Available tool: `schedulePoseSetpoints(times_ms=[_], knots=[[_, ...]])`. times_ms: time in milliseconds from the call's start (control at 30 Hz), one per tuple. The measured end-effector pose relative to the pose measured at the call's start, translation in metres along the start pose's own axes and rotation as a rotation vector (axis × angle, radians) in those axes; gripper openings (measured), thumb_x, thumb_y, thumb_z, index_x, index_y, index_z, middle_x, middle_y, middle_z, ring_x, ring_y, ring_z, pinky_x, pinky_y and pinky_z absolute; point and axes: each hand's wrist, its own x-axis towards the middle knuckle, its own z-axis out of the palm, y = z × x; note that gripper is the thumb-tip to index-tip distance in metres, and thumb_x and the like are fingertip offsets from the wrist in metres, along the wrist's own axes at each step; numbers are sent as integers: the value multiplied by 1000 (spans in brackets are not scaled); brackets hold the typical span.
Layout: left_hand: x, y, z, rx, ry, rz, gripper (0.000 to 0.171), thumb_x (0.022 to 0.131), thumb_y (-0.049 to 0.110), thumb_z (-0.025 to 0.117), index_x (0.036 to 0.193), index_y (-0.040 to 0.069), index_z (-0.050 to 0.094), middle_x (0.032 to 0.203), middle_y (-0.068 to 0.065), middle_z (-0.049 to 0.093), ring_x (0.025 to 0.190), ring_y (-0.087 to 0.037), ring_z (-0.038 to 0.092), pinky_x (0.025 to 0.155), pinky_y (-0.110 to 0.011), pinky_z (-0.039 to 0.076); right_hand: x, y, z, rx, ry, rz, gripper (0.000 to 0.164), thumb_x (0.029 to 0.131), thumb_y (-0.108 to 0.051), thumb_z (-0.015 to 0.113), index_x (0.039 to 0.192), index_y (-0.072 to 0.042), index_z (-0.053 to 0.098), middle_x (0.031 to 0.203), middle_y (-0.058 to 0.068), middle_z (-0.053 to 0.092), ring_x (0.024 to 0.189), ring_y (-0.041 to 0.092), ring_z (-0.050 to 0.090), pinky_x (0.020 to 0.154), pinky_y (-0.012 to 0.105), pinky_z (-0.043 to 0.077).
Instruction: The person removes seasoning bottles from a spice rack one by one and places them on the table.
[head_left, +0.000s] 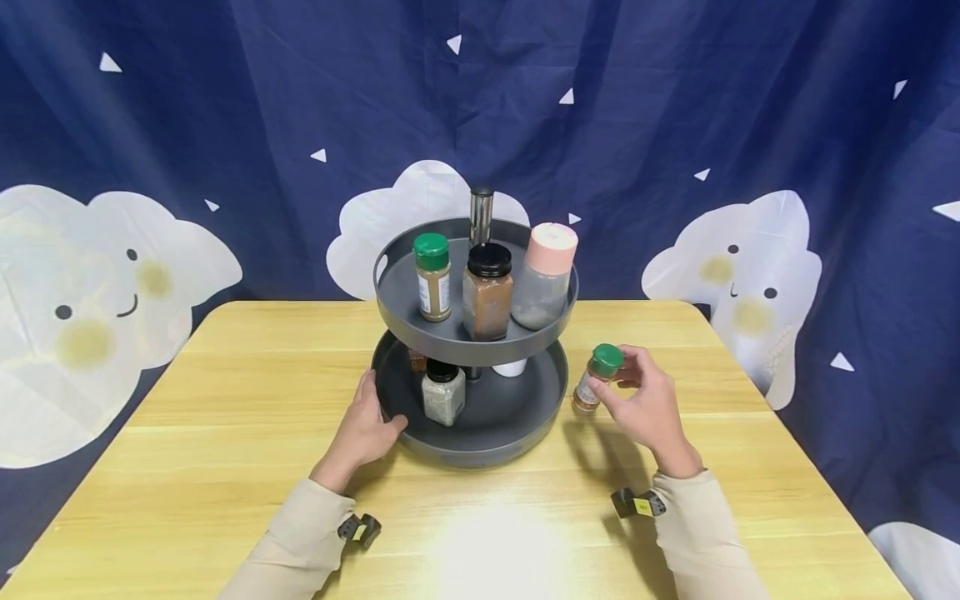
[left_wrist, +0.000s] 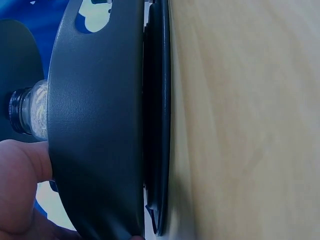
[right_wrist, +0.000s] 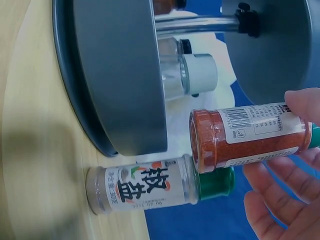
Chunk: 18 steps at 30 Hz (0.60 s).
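Low at the left side of a dark grey two-tier turntable (head_left: 510,417), my left hand (head_left: 367,429) grips the lower tray's wall, thumb over the rim. Right of the turntable, my right hand (head_left: 648,404) holds a spice jar (right_wrist: 250,135) between thumb and fingers. It has a green cap, a white barcode label and red powder inside. Its base is raised off the table, a little above the lower rim. Beyond it another green-capped jar (right_wrist: 145,185) with a printed label stands on the table; the right hand and held jar hide it in the head view.
The upper tray (head_left: 480,340) holds a green-capped jar (head_left: 432,279), a black-capped brown jar (head_left: 487,293) and a pink-lidded container (head_left: 546,279). On the lower tray stands a black-capped jar (head_left: 444,396), with partly hidden containers behind. A blue curtain (head_left: 600,150) hangs behind the wooden table (head_left: 247,417).
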Motion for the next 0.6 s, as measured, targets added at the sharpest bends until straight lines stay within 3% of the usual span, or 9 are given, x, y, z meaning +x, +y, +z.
schedulePoseSetpoints(times_ms=[267,500,600], knots=[[0,1,-2,5,-13,-8,87,86,12,57,143,-14,-2,153,-35,1,138,-48,13,113,-57,19,0,7,-7,-13,17,10,46,73,-2,78,112,5,54,87,18,68,78,27,63,66,41,55],[0,1,-2,1,-12,-9,88,86,13,58,143,-14,-2,153,-34,1,137,-48,15,112,-58,21,1,5,-16,-15,30,15,45,72,-1,77,111,6,55,88,20,68,77,20,61,66,15,48],[0,0,-1,-2,-18,-9,88,86,14,58,144,-13,-3,153,-34,1,137,-48,15,111,-58,21,1,10,-20,-26,22,30,45,72,-1,77,110,5,54,88,19,68,76,12,60,66,13,47]])
